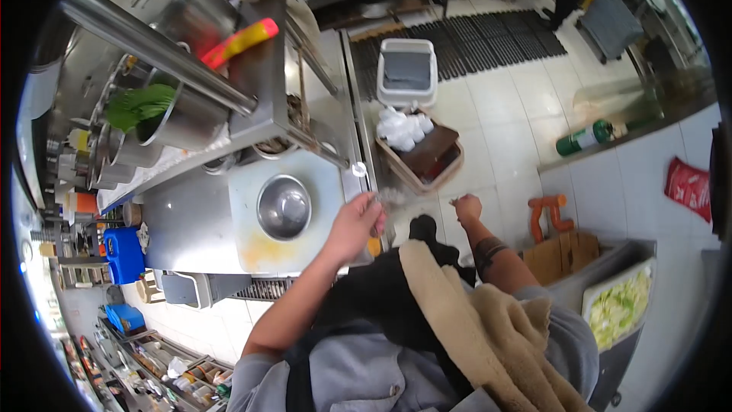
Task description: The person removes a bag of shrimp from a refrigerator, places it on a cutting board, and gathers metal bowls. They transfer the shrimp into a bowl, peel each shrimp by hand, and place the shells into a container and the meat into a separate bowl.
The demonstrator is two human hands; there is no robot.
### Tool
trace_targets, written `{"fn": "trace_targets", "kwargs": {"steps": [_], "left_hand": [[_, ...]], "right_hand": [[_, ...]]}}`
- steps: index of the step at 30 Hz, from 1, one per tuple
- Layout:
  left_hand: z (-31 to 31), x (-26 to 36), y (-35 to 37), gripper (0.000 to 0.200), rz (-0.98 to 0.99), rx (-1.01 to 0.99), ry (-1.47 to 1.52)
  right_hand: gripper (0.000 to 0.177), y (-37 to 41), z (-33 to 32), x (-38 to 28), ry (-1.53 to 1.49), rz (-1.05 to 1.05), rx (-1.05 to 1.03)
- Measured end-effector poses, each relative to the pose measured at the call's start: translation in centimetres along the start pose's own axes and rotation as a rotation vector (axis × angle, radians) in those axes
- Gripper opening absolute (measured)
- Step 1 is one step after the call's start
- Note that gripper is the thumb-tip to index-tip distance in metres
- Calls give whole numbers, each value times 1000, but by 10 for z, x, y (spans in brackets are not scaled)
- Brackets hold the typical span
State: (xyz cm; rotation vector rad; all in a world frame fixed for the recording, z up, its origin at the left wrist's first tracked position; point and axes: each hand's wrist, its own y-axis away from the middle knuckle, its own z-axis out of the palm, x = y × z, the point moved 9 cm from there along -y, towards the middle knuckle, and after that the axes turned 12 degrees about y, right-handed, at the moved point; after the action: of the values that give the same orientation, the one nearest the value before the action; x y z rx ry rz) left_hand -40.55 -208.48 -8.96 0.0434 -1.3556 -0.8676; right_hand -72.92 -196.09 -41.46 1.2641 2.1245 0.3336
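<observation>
My left hand is raised by the edge of the steel counter, its fingers closed. A pale, translucent blur shows at its fingertips, too smeared to name. Over the tiled floor, my right hand is closed too, with a small bit of something at its fingertips that I cannot make out. Left of my left hand, a steel bowl sits on a white cutting board with a yellow-orange stain. The inside of the bowl looks bare and shiny.
A brown bin holding white plastic stands on the floor beyond my hands, before a white bin. At right are a tray of chopped greens, a cardboard box and a green bottle. A steel shelf overhangs the counter.
</observation>
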Motion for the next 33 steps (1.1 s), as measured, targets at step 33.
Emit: {"fn": "trace_targets", "kwargs": {"steps": [33], "left_hand": [[44, 0, -37, 42, -53, 10, -21]], "right_hand": [[23, 187, -182, -221, -803, -621, -494]]}}
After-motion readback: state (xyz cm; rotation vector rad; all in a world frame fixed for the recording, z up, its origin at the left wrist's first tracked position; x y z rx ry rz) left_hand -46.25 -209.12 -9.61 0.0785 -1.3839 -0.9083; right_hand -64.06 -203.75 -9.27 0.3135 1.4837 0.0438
